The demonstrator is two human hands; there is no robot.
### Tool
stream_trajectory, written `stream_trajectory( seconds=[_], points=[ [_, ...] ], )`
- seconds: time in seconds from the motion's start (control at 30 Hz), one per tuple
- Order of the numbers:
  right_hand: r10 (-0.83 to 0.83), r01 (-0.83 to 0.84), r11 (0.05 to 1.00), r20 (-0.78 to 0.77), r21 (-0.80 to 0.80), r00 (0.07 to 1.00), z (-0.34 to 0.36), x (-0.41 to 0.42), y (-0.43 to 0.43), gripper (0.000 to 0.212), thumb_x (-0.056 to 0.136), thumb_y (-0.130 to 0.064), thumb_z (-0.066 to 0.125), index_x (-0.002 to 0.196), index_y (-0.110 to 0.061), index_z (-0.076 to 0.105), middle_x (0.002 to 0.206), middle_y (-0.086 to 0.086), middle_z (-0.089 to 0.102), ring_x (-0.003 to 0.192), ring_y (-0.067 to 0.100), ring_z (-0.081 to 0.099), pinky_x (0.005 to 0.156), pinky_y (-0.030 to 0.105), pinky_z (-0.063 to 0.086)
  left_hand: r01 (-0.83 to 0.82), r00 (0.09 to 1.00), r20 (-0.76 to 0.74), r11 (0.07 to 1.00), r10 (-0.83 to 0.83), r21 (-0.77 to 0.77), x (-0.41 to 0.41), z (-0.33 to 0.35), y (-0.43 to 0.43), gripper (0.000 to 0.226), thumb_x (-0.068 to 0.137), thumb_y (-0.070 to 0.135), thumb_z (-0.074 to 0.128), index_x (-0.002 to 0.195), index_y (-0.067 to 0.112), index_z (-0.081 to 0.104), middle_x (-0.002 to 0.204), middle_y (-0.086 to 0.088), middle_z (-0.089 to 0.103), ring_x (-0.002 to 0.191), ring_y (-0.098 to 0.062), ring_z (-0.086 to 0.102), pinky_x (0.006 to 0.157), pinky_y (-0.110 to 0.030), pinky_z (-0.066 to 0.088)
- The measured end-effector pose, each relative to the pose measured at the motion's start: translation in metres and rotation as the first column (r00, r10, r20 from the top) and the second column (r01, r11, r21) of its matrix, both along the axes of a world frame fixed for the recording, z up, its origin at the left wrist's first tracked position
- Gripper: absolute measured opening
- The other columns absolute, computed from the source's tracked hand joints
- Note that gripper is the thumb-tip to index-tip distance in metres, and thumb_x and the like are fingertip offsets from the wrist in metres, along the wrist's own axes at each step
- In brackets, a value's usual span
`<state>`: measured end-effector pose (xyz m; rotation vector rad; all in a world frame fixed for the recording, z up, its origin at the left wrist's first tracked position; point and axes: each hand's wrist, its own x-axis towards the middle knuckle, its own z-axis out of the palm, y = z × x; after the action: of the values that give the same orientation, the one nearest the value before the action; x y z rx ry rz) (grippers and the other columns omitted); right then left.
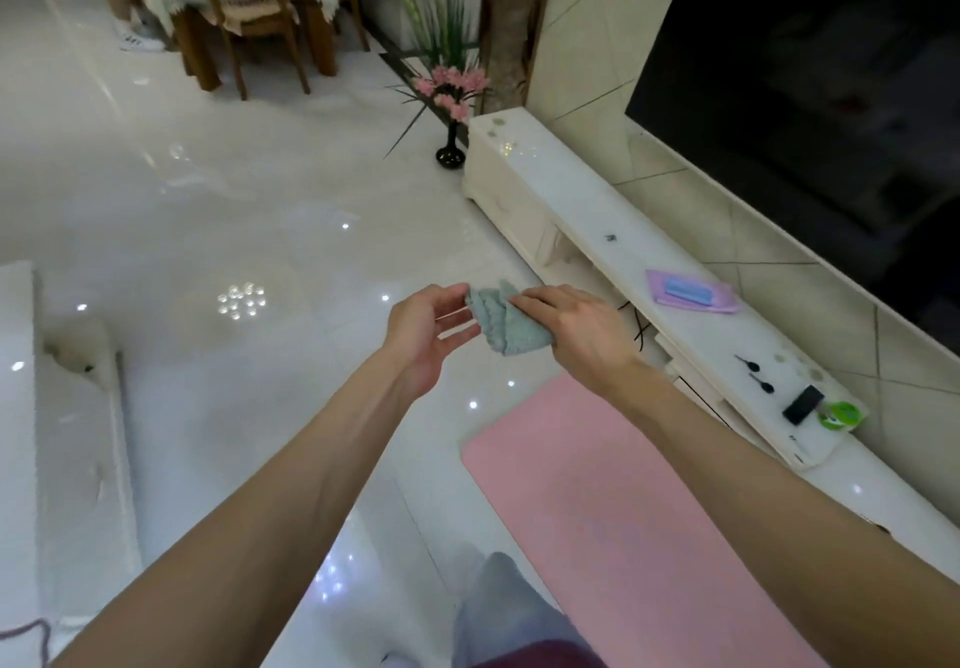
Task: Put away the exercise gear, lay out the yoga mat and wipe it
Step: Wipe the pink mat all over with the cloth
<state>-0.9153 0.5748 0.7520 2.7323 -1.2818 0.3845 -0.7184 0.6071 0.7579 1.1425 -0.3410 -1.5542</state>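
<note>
A pink yoga mat (613, 522) lies unrolled on the white tiled floor, along the front of the TV cabinet. Above the floor past the mat's far end, I hold a small grey-green cloth (506, 322) between both hands. My right hand (576, 329) grips the cloth's right side from above. My left hand (426, 335) pinches its left edge with thumb and fingertips, the other fingers loosely extended. The cloth hangs crumpled between them.
A long white TV cabinet (597, 231) runs along the right wall under a dark TV (810, 96); it carries a purple pack (693, 292), a black remote (802, 404) and a green tub (840, 415). A black vase of flowers (451, 148) stands at its far end. Dining chairs (249, 18) are at the back; a white table edge (21, 407) is on the left.
</note>
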Motion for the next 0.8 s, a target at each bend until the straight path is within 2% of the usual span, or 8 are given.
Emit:
stream_trajectory(
  seconds=[0.13, 0.3, 0.5, 0.8],
  points=[
    [-0.024, 0.024, 1.0, 0.019, 0.005, 1.0, -0.008, 0.02, -0.059, 0.064, 0.064, 0.015, 0.062, 0.122, -0.013, 0.064, 0.112, 0.006, 0.069, 0.088, 0.029, 0.066, 0.067, 0.038, 0.056, 0.032, 0.999, 0.024, 0.999, -0.032, 0.018, 0.018, -0.004, -0.069, 0.013, 0.091, 0.001, 0.053, 0.082, 0.003, 0.064, 0.098, -0.016, 0.066, 0.091, -0.029, 0.065, 0.08, -0.038, 0.058],
    [-0.023, 0.023, 1.0, 0.048, 0.003, 0.999, -0.021, 0.045, -0.157, 0.065, 0.056, 0.015, 0.068, 0.115, -0.012, 0.067, 0.106, 0.005, 0.071, 0.081, 0.027, 0.068, 0.06, 0.032, 0.053, 0.047, 0.997, 0.056, 0.999, -0.048, 0.026, 0.043, -0.011, -0.172, 0.011, 0.091, 0.001, 0.053, 0.09, 0.0, 0.065, 0.095, -0.015, 0.067, 0.089, -0.028, 0.065, 0.08, -0.038, 0.057],
    [-0.012, 0.011, 1.0, 0.042, 0.023, 0.999, -0.026, 0.074, -0.28, 0.067, 0.059, 0.014, 0.069, 0.12, -0.013, 0.065, 0.11, 0.005, 0.07, 0.089, 0.027, 0.067, 0.067, 0.035, 0.055, 0.039, 0.993, 0.106, 0.998, -0.044, 0.053, 0.07, -0.011, -0.301, 0.02, 0.094, 0.002, 0.046, 0.097, -0.003, 0.065, 0.095, -0.015, 0.066, 0.086, -0.026, 0.064, 0.075, -0.035, 0.055],
    [-0.076, 0.074, 0.996, 0.039, 0.057, 0.996, -0.028, 0.102, -0.428, 0.066, 0.057, 0.016, 0.07, 0.118, -0.009, 0.066, 0.108, 0.01, 0.07, 0.088, 0.03, 0.068, 0.065, 0.038, 0.057, 0.119, 0.986, 0.108, 0.99, -0.127, 0.071, 0.096, -0.018, -0.461, 0.027, 0.096, 0.004, 0.042, 0.108, -0.005, 0.065, 0.1, -0.015, 0.067, 0.089, -0.025, 0.065, 0.075, -0.034, 0.055]
  ],
)
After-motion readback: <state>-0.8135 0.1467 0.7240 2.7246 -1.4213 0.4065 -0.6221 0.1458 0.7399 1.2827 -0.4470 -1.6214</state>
